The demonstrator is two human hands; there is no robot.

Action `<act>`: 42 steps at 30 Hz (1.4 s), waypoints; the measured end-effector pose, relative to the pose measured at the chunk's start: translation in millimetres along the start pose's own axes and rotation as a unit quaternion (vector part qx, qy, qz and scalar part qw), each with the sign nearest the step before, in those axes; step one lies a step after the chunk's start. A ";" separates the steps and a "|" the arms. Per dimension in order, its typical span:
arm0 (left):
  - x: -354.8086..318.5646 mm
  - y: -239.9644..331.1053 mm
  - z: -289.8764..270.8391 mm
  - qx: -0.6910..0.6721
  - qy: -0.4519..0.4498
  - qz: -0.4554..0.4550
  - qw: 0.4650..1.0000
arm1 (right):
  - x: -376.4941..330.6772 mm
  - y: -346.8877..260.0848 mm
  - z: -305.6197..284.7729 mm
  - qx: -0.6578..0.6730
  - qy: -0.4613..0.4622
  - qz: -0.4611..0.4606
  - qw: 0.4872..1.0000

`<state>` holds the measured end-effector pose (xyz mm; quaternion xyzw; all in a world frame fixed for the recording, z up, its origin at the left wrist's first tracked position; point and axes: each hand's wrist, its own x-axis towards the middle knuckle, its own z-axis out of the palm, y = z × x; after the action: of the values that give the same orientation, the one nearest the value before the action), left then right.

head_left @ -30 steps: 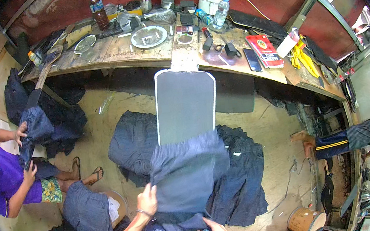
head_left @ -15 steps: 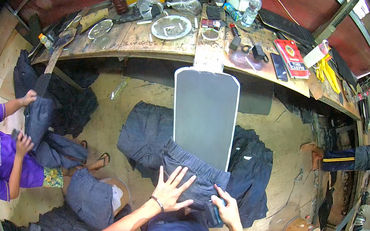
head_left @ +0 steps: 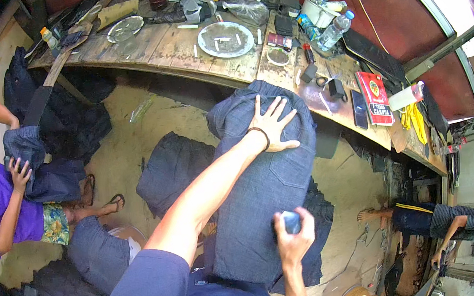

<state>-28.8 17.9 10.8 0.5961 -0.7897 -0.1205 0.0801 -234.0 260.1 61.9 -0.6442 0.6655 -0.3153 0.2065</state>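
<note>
Dark denim shorts (head_left: 250, 206) are pulled over a long flat board that juts from the workbench toward me; the cloth hides the board. On them, near the waistband at the far end, my left hand (head_left: 273, 124) lies flat with its fingers spread. A back pocket shows to the right of my left forearm. Low on the right edge of the shorts, my right hand (head_left: 295, 237) grips a small dark block (head_left: 290, 223) with a blue-grey face. Motion blurs the block slightly, and its kind does not show.
The wooden workbench (head_left: 171, 53) carries a round plate (head_left: 226, 40) with white sticks, bottles, a phone (head_left: 359, 109) and a red book (head_left: 374, 97). More dark denim (head_left: 171, 171) lies beneath the board. A person in purple (head_left: 7, 196) works denim at left; another person (head_left: 444, 219) is at far right.
The shorts have been drawn up the board until they cover it. My left hand has moved far forward onto the waistband end. My right hand has risen slightly, still gripping the block.
</note>
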 end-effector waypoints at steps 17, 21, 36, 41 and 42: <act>92.7 -22.5 -11.9 -0.023 -0.067 0.177 0.982 | 177.1 -24.2 124.3 -0.115 -0.084 -0.217 0.966; 91.5 -23.0 -13.8 -0.010 -0.023 0.173 0.985 | 108.1 -69.4 103.8 -0.139 -0.120 -0.188 0.965; 83.0 -11.7 -13.1 -0.015 -0.014 0.065 0.998 | 34.5 -63.0 43.0 -0.064 -0.214 -0.216 0.950; 85.0 -11.5 -6.6 0.015 -0.002 0.060 0.998 | 95.8 -45.9 43.8 -0.081 -0.093 -0.241 0.963; 84.7 -8.9 -4.3 0.016 -0.002 0.047 0.999 | 82.6 -40.9 41.6 -0.094 -0.098 -0.231 0.964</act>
<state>-42.8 -66.1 10.9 0.5597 -0.8185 -0.1051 0.0750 -182.9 173.3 71.0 -0.8244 0.5021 -0.2261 0.1310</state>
